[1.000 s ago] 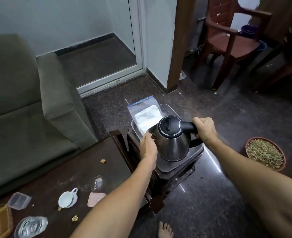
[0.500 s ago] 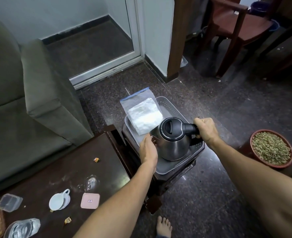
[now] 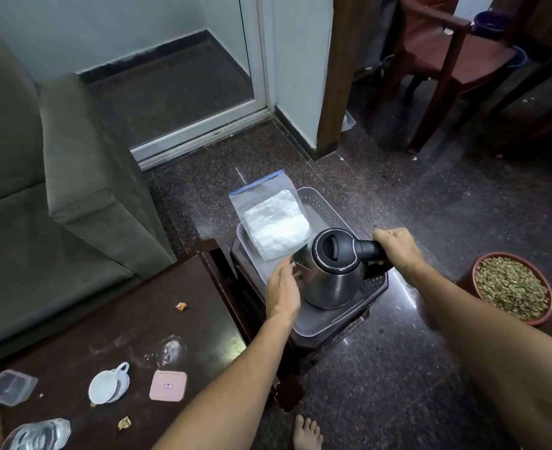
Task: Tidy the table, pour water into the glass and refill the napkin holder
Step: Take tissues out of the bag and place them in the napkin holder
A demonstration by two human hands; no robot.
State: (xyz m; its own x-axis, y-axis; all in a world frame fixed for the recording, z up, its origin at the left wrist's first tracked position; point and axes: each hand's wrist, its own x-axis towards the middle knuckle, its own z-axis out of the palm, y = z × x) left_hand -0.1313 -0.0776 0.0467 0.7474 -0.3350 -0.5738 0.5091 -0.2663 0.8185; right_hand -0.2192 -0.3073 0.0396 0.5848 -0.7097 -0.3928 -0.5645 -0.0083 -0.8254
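A steel kettle (image 3: 330, 280) with a black lid stands in a grey plastic tray (image 3: 317, 323) on a dark stool. My right hand (image 3: 398, 251) is closed around the kettle's black handle. My left hand (image 3: 281, 289) rests flat against the kettle's left side near the spout. A clear zip bag of white napkins (image 3: 274, 222) lies at the tray's far end. On the dark table (image 3: 105, 319) lie a clear glass on its side (image 3: 172, 350), a tipped white cup (image 3: 107, 384), a pink square lid (image 3: 168, 385) and two wrappers (image 3: 181, 306).
A grey sofa (image 3: 57, 190) borders the table's far side. A bowl of green seeds (image 3: 511, 287) sits on the floor at the right. Brown chairs (image 3: 456, 53) stand at the back right. A clear box (image 3: 11, 386) and crumpled plastic (image 3: 37, 433) lie at the table's near left.
The view has tilted down a little and drawn nearer. Both hands keep the same hold on the kettle, which still stands in the tray.
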